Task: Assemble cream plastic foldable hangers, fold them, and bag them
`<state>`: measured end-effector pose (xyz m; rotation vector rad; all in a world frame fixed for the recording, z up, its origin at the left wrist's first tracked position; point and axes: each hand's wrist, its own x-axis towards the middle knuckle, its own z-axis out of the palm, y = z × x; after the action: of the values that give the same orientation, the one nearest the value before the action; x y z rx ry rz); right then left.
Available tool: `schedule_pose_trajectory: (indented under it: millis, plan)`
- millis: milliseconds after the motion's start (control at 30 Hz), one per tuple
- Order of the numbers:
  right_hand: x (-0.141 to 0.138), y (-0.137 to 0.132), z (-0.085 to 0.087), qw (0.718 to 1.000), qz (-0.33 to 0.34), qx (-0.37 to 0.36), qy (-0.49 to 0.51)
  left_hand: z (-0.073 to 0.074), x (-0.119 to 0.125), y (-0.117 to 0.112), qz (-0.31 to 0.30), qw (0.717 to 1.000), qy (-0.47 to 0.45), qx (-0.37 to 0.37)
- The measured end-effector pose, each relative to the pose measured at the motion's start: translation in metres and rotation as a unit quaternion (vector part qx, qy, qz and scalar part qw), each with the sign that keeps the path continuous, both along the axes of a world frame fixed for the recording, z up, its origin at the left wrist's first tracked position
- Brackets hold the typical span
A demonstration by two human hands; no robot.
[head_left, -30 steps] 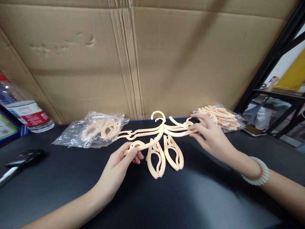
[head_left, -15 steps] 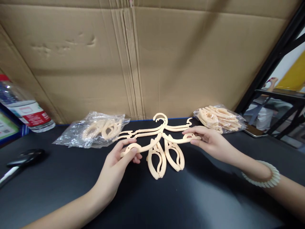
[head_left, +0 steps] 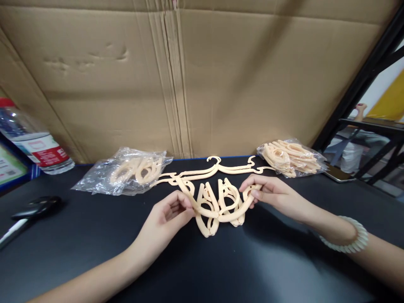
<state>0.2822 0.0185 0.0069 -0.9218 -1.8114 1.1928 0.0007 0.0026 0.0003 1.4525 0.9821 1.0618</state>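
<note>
A cream plastic folding hanger [head_left: 206, 211] is held between my hands, its two arms slanting upward from the centre joint in a V. My left hand [head_left: 168, 219] has closed fingers against its left arm. On its right arm, my right hand [head_left: 271, 195] pinches near the end with thumb and fingers. Beneath it, two folded hangers [head_left: 206, 231] lie side by side on the black table, partly covered by the held one. Just behind, opened hangers [head_left: 202, 172] lie with hooks toward the cardboard; their exact number is hard to make out.
Clear plastic bags of folded hangers lie at left [head_left: 126, 170] and right [head_left: 292, 158]. A red-capped bottle [head_left: 41, 145] and a black object [head_left: 36, 207] are at far left. A phone [head_left: 339, 173] sits by the black rack. Cardboard [head_left: 202, 75] stands behind; another person is partly visible beyond the rack.
The held hanger has moved toward me and turned over, from arms sloping down to arms rising in a V. My left hand has shifted right along its arm.
</note>
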Motion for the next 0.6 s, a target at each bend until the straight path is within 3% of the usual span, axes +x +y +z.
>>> schedule_pose_trajectory:
  millis: [300, 433, 600]
  plan:
    - [0.003, 0.003, -0.005, 0.995, -0.038, -0.032, 0.082, -0.004, -0.002, 0.000, 0.014, 0.998, -0.054, -0.017]
    - [-0.001, 0.001, -0.004, 0.986, -0.040, -0.065, 0.145, -0.003, -0.002, -0.002, -0.017, 1.000, -0.020, -0.010]
    - [-0.009, -0.004, -0.005, 0.973, -0.038, -0.127, 0.189, -0.003, -0.002, -0.002, -0.099, 0.994, 0.013, 0.048]
